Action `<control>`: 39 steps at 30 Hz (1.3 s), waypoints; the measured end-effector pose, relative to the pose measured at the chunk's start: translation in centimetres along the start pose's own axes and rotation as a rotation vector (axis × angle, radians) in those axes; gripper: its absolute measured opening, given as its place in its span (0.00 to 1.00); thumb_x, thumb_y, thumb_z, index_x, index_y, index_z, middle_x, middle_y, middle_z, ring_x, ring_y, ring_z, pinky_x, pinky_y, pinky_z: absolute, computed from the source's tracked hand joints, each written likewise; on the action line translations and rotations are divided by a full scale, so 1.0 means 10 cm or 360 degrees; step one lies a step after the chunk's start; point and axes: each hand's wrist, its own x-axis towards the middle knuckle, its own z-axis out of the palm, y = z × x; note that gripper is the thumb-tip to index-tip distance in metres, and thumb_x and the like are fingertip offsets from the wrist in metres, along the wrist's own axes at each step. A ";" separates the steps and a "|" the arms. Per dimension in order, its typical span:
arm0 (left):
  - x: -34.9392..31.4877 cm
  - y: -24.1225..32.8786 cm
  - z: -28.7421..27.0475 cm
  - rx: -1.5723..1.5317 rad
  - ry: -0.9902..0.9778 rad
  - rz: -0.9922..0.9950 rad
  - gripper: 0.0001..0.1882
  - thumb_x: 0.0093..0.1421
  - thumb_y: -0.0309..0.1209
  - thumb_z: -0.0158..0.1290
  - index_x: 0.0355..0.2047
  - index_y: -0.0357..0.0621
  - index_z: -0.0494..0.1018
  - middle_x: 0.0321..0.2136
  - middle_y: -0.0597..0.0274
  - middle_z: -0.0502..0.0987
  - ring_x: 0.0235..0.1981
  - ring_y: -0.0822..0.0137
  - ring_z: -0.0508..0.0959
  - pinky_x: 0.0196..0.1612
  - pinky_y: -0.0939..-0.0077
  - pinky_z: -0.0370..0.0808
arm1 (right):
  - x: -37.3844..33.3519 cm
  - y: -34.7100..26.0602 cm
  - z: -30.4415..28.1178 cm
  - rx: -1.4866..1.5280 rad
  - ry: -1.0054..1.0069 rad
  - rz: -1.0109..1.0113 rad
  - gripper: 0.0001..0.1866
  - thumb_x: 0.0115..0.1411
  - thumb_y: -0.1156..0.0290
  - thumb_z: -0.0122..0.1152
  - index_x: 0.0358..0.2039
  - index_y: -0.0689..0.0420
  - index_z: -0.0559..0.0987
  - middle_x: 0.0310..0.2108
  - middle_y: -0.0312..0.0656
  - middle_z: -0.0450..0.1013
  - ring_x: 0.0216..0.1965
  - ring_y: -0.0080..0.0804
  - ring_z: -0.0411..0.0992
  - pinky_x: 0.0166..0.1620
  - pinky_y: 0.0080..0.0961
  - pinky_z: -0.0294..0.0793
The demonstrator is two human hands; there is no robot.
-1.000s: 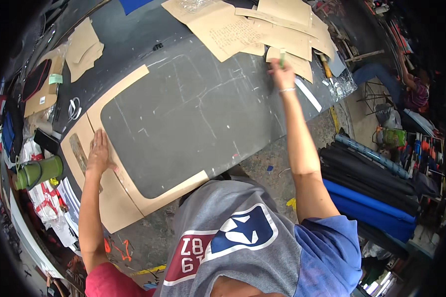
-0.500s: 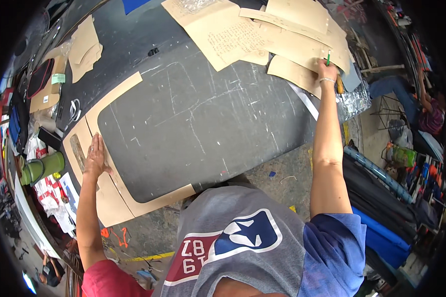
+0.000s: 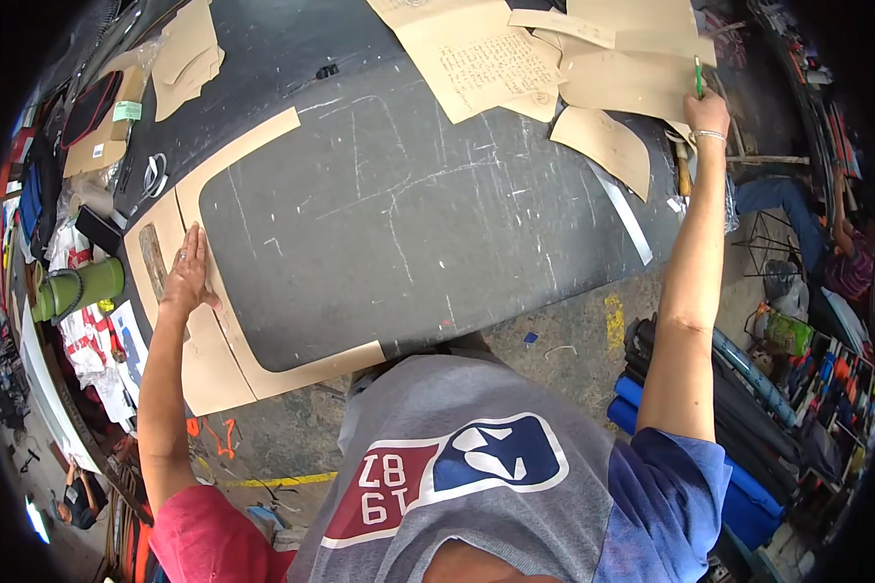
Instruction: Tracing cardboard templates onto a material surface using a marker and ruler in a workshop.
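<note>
My left hand (image 3: 191, 276) lies flat with its fingers stretched out. Under it is a brown cardboard pattern piece (image 3: 247, 361), which curves around the left end of the dark tabletop (image 3: 360, 253). A worn wooden strip (image 3: 152, 255) rests on the cardboard beside that hand. At the far right, my right hand (image 3: 707, 115) is closed around a slim green pencil (image 3: 698, 76) that points up and away. The hand is at the right edge of a large brown pattern sheet (image 3: 632, 83); whether the fingers also grip the sheet I cannot tell.
A handwritten brown sheet (image 3: 486, 73) and a curved pattern piece (image 3: 608, 146) lie across the back. Close by are a white strip (image 3: 620, 211) and a wooden handle (image 3: 683, 170). A green cylinder (image 3: 83, 290) stands left. Another person (image 3: 851, 257) sits at right.
My right hand has moved right with the pencil, and the large sheet has shifted, uncovering more of the curved piece. A narrow strip on top has moved too. My left hand stays on the cardboard.
</note>
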 end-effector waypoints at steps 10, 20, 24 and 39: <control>0.00 -0.08 0.08 -0.0162 0.0181 0.0158 0.79 0.20 0.36 0.78 0.70 0.27 0.40 0.73 0.41 0.40 0.74 0.50 0.44 0.75 0.64 0.50 | -0.28 0.79 -0.69 0.0187 -0.0306 0.0190 0.12 0.53 0.68 0.59 0.28 0.67 0.81 0.20 0.38 0.75 0.21 0.27 0.72 0.28 0.28 0.72; -0.04 -0.35 0.27 -0.0487 0.0401 0.0397 0.73 0.27 0.37 0.78 0.69 0.27 0.45 0.72 0.39 0.44 0.73 0.47 0.46 0.74 0.57 0.51 | -1.94 -0.49 -2.44 0.0418 0.0004 -0.0171 0.20 0.64 0.70 0.54 0.55 0.60 0.79 0.42 0.45 0.80 0.45 0.28 0.78 0.50 0.26 0.74; 0.07 -0.39 0.33 -0.0535 0.0555 0.0542 0.74 0.26 0.41 0.78 0.69 0.27 0.46 0.71 0.39 0.46 0.73 0.46 0.48 0.72 0.55 0.53 | -2.67 -1.19 -2.67 0.1363 -0.0128 0.0065 0.21 0.65 0.75 0.55 0.59 0.66 0.74 0.54 0.46 0.75 0.54 0.30 0.74 0.58 0.24 0.71; 0.06 -0.41 0.39 -0.0498 0.0696 0.0629 0.74 0.26 0.48 0.77 0.68 0.27 0.49 0.69 0.39 0.51 0.71 0.45 0.52 0.71 0.58 0.56 | -5.27 -3.09 -0.02 0.2096 -0.0832 0.0577 0.19 0.62 0.77 0.60 0.55 0.64 0.77 0.39 0.38 0.80 0.31 0.18 0.77 0.30 0.15 0.75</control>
